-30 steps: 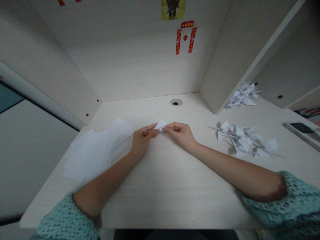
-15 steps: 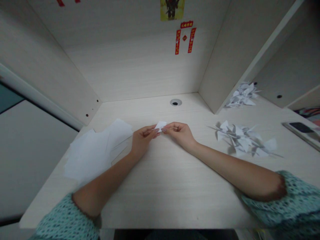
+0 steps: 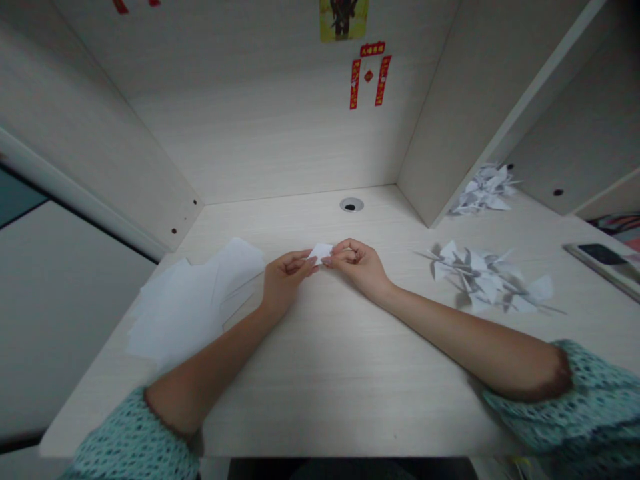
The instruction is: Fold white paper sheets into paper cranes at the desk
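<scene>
A small folded piece of white paper [image 3: 321, 251] is held up between both hands near the middle of the desk. My left hand [image 3: 287, 275] pinches its left side between thumb and fingers. On the other side, my right hand [image 3: 361, 267] grips the right edge with thumb and fingertips, which partly cover it. Loose sheets of white paper [image 3: 185, 300] lie spread beside my left forearm. To the right of my right hand rests a group of folded white paper cranes [image 3: 480, 270], with pointed tips sticking out.
Another heap of folded paper pieces [image 3: 487, 190] sits farther back, beyond the upright partition [image 3: 450, 133]. A phone-like dark-topped object [image 3: 605, 255] lies at the right. A round cable hole [image 3: 352, 205] is in the desk [image 3: 320, 373] near the back panel.
The fingers of my right hand have shifted slightly on the folded paper, the knuckles rising a little. My left hand stays almost where it was.
</scene>
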### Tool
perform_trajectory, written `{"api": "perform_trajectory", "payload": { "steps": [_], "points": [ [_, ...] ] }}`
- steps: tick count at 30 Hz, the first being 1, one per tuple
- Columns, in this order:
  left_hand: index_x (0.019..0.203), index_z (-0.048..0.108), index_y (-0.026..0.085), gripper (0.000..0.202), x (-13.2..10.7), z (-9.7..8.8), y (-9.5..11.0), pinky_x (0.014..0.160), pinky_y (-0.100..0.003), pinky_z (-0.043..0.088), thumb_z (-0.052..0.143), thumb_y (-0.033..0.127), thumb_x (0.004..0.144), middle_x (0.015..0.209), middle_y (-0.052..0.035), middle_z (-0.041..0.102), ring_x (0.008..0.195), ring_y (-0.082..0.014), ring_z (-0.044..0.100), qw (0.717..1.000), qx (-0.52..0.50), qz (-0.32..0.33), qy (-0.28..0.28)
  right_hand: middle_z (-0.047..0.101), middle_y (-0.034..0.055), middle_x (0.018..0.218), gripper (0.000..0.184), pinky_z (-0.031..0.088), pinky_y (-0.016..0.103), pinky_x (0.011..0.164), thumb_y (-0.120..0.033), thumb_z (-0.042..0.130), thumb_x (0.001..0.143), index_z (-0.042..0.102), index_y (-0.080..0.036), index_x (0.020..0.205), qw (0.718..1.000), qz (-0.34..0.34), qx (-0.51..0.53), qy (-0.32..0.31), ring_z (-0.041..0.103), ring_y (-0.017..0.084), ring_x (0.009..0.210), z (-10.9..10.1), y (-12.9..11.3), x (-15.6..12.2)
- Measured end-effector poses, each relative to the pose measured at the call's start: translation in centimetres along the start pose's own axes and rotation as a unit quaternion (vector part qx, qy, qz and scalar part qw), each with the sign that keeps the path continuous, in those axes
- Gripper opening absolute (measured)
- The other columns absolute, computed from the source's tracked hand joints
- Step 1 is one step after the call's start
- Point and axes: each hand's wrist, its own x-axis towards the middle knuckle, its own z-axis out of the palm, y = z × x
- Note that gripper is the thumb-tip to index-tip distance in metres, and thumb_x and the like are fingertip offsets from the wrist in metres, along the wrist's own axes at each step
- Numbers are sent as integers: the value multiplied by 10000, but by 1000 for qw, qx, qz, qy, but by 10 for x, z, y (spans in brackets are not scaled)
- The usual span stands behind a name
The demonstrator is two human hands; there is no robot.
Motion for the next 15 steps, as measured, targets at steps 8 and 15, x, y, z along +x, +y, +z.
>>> {"api": "perform_trajectory", "payload": {
  "steps": [8,15],
  "points": [
    [1026,706,138,465,1,-1,-2,804,-338,571,770,420,661,846,-81,758,770,-208,721,1000,4,-3,-7,525,-70,481,455,364,232,484,-446,815,535,432,-208,598,1000,0,8,-5,498,89,468,1,-1,2],
    [1039,673,141,448,2,-2,-5,783,-312,558,729,439,709,814,-71,757,770,-194,716,998,33,12,-46,537,-52,521,518,391,255,549,-416,784,597,300,-230,603,999,-24,35,-3,536,122,535,2,5,3]
  ]
}}
